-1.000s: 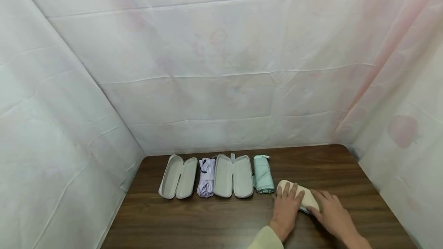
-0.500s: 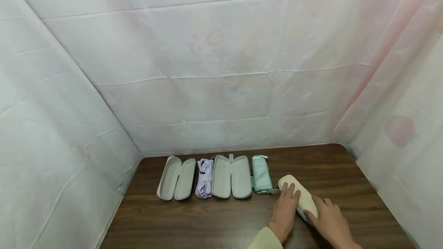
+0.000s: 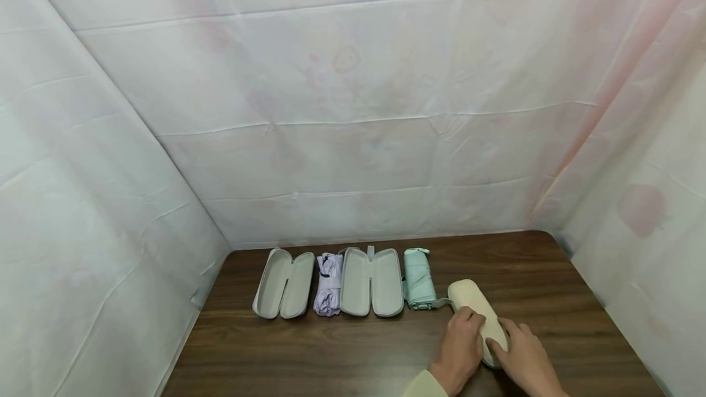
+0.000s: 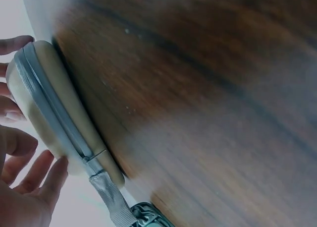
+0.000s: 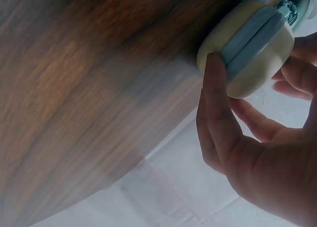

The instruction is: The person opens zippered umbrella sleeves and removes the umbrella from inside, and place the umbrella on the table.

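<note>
A cream zip-up case (image 3: pixel 475 305) with a grey zip band lies lengthwise at the right of the dark wooden table. It is closed, and a grey strap (image 4: pixel 111 197) sticks out from its far end. My left hand (image 3: pixel 460 342) touches the case from the left with bent fingers; no clear grip shows. In the left wrist view its fingertips (image 4: pixel 59 165) meet the case above the zip band. At the near end, my right hand (image 3: pixel 524 354) holds the case, thumb on the left part and fingers along the right side. One right finger (image 5: pixel 215 63) presses beside the zip band.
A folded mint-green umbrella (image 3: pixel 419 280) lies just left of the cream case. Further left are an opened grey case (image 3: pixel 356 280), a folded lilac umbrella (image 3: pixel 329 287) and another opened grey case (image 3: pixel 271 290). Pale fabric hangs behind and at both sides.
The cream case has turned from slanting to pointing more away from me. My left hand has drawn back from its far end toward its middle, fingers more bent; my right hand follows the near end.
</note>
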A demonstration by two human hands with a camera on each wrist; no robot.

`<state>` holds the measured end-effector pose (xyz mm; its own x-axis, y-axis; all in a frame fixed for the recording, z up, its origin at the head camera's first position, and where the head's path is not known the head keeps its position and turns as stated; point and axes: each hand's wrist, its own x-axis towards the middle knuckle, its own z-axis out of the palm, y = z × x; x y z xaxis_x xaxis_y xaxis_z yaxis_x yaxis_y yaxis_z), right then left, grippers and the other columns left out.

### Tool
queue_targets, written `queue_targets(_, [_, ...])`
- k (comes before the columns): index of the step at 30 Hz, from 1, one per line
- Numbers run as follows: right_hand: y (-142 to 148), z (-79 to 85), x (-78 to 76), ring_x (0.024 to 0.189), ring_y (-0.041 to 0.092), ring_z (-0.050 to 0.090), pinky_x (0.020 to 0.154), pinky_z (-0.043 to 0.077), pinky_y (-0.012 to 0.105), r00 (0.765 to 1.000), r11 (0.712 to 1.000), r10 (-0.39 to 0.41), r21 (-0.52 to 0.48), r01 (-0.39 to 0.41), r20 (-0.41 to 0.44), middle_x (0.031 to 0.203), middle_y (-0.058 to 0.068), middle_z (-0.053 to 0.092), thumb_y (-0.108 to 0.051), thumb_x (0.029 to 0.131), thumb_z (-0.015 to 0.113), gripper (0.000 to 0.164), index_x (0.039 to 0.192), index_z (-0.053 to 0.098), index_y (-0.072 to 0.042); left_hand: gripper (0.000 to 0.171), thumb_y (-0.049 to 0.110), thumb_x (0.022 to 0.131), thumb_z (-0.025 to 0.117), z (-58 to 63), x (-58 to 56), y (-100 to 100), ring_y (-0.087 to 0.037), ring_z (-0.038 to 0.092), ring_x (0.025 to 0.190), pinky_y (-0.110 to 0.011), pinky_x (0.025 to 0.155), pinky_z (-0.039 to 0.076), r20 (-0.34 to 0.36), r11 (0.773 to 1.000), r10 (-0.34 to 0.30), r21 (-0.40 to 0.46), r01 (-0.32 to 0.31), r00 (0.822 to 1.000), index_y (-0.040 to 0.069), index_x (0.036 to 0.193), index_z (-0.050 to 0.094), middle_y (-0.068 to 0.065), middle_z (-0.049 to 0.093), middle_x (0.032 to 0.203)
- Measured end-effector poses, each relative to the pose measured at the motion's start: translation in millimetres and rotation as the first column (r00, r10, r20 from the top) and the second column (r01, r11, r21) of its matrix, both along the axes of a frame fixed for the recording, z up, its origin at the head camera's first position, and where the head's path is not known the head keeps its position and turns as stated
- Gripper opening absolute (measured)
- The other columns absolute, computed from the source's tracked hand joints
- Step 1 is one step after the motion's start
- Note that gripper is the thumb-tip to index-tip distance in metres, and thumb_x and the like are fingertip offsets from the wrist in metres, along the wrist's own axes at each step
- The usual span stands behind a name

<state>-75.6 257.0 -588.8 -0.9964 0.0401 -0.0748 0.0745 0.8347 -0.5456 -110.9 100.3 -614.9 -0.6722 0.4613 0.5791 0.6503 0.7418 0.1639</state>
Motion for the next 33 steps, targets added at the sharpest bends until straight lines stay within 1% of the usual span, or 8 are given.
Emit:
queue_targets(2, [0,0.6,0.9,0.091,0.039,0.067,0.077,0.056,0.057,1.0,1.0,0.006,-0.007,-0.006,0.009,0.107,0.029,0.063,-0.028,0.096,0.076,0.064,0.134,0.054,0.019,0.024,0.003,0.078,0.082,0.3,1.0,0,-0.004,0.059,0.086,-0.009,0.081,0.047,-0.013,1.0,0.009,0.003,-0.009,1.0,0.02,0.096,0.079,0.008,0.064,0.09])
queue_targets(7, [-2,2.2,1.9,0.087,0.029,0.064,0.073,0.056,0.051,0.999,1.0,0.013,-0.026,-0.012,0.038,0.107,0.026,0.063,-0.028,0.096,0.077,0.064,0.135,0.054,0.019,0.016,0.012,0.085,0.084,2.8,5.0,-3,-0.004,0.049,0.083,-0.01,0.077,0.041,0.015,0.999,0.005,-0.035,-0.004,1.0,0.023,0.095,0.079,0.009,0.062,0.092])
queue_targets(13, [-3,4.0,2.6,0.076,0.023,0.053,0.063,0.046,0.037,0.997,0.999,-0.001,-0.054,0.004,0.072,0.101,0.023,0.06,-0.02,0.096,0.074,0.062,0.137,0.051,0.02,0.013,0.028,0.096,0.076,9.2,9.3,-1,-0.004,0.048,0.09,-0.014,0.082,0.04,0.108,0.975,0.005,-0.222,0.019,0.994,0.029,0.108,0.078,0.011,0.061,0.103])
queue_targets(18, [-3,6.3,2.5,0.088,0.034,0.064,0.072,0.055,0.05,0.996,0.998,-0.001,-0.064,0.007,0.093,0.112,0.029,0.063,-0.014,0.098,0.068,0.053,0.137,0.053,0.019,0.025,0.041,0.101,0.065,15.6,13.9,-1,-0.006,0.046,0.102,-0.017,0.09,0.041,0.257,0.945,0.035,-0.324,0.052,0.966,0.03,0.122,0.071,0.01,0.056,0.115])
queue_targets(22, [-2,5.6,1.0,0.09,0.032,0.066,0.074,0.057,0.053,0.992,0.996,-0.011,-0.086,0.022,0.122,0.111,0.029,0.064,-0.005,0.098,0.061,0.044,0.135,0.054,0.019,0.049,0.064,0.095,0.065,18.0,20.9,3,-0.008,0.042,0.11,-0.016,0.088,0.043,0.29,0.908,0.089,-0.417,0.043,0.953,0.032,0.131,0.062,0.009,0.049,0.124])
queue_targets(24, [-2,4.6,0.2,0.087,0.028,0.063,0.071,0.056,0.05,0.991,0.995,-0.018,-0.093,0.031,0.134,0.109,0.026,0.064,-0.002,0.099,0.058,0.042,0.135,0.054,0.018,0.061,0.073,0.09,0.066,17.1,24.6,7,-0.009,0.042,0.112,-0.015,0.082,0.043,0.271,0.895,0.12,-0.446,0.014,0.955,0.031,0.135,0.059,0.008,0.048,0.127])
queue_targets(28, [-1,3.5,0.1,0.089,0.026,0.064,0.073,0.056,0.049,0.993,0.994,-0.019,-0.102,0.031,0.116,0.108,0.022,0.066,0.001,0.099,0.056,0.04,0.135,0.055,0.017,0.078,0.079,0.081,0.072,10.9,29.8,12,-0.01,0.042,0.11,-0.012,0.069,0.042,0.198,0.899,0.166,-0.433,-0.066,0.966,0.028,0.137,0.057,0.005,0.048,0.124])
queue_targets(33, [3,0.1,0.7,0.09,0.027,0.065,0.073,0.056,0.048,0.996,0.99,-0.008,-0.143,0.02,0.083,0.106,0.02,0.067,0.005,0.098,0.054,0.039,0.135,0.055,0.016,0.079,0.074,0.075,0.082,2.4,31.8,18,-0.012,0.043,0.108,-0.009,0.07,0.042,0.072,0.899,0.205,-0.407,-0.159,0.976,0.025,0.133,0.06,0.002,0.05,0.119])
